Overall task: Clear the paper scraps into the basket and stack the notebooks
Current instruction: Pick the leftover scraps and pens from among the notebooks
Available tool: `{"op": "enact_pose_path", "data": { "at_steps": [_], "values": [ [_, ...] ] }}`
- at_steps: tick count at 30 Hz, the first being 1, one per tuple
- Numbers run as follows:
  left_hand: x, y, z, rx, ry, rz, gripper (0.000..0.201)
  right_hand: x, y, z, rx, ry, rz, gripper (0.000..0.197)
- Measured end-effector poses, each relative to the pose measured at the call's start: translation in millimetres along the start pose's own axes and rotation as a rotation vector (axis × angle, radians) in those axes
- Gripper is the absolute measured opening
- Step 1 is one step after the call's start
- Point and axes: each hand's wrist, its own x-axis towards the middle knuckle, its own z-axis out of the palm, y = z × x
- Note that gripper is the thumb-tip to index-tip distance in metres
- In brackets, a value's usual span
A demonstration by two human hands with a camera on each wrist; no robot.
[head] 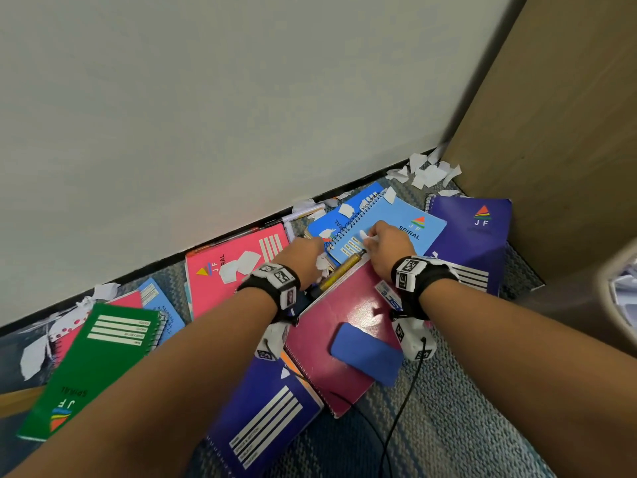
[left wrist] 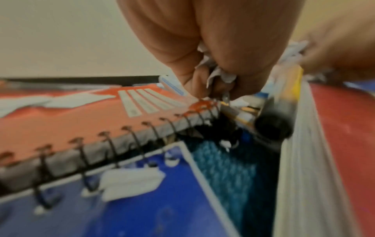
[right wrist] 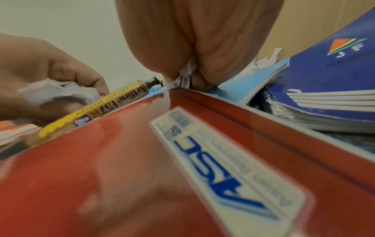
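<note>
The two forearms fill the lower head view, each wearing a tagged wrist band. The left hand [head: 303, 251] is curled around a wad of crumpled paper scraps [left wrist: 221, 75], apparently so that several pieces can go to the basket in one trip. The right hand [head: 386, 246] rests on the light blue spiral notebook [head: 410, 232] and pinches a white scrap [head: 370, 240] between its fingertips; more paper shows bunched in its palm in the right wrist view. A yellow tube [head: 339, 272] lies between the hands, along the edge of the maroon notebook [head: 341, 326], which carries a blue eraser-like block [head: 367, 357]. No notebook is stacked yet: the pink notebook [head: 234, 263], green notebook [head: 93, 360] and two dark blue notebooks [head: 472, 236] lie scattered and overlapping. Loose scraps remain in the corner [head: 427, 174], on the pink cover and at far left. The surface is grey-blue patterned carpet [head: 458, 419], bounded by a pale wall [head: 241, 98] with a dark skirting strip and a brown cabinet panel [head: 558, 132]. A rim at the right edge, probably the basket [head: 620, 284], holds white paper.
</note>
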Motion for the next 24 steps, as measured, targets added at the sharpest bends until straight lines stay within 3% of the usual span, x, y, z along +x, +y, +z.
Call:
{"op": "enact_pose_path", "data": {
  "at_steps": [3, 8, 15, 18, 24],
  "values": [
    [-1.4, -9.3, -15.0, -0.095, 0.084, -0.09, 0.029, -3.8, 3.0, -3.5, 0.0, -0.007, 0.014, 0.02],
    [-5.4, -18.9, -44.2, -0.157, 0.205, -0.11, 0.023, -11.0, 3.1, -14.6, -0.019, 0.0, 0.03, 0.024],
    [-20.1, -9.9, -65.0, -0.14, 0.199, -0.097, 0.022, -20.3, -16.1, -34.2, -0.034, -0.007, 0.004, 0.021],
    [-22.9, 11.8, -84.5, -0.15, 0.245, -0.038, 0.021, -21.4, -38.7, -52.2, -0.113, -0.02, -0.061, 0.019],
    [-14.5, 65.8, -138.3, -0.227, 0.504, 0.025, 0.023, -60.0, -101.0, -139.9, -0.382, 0.019, -0.316, 0.019]
  ]
}}
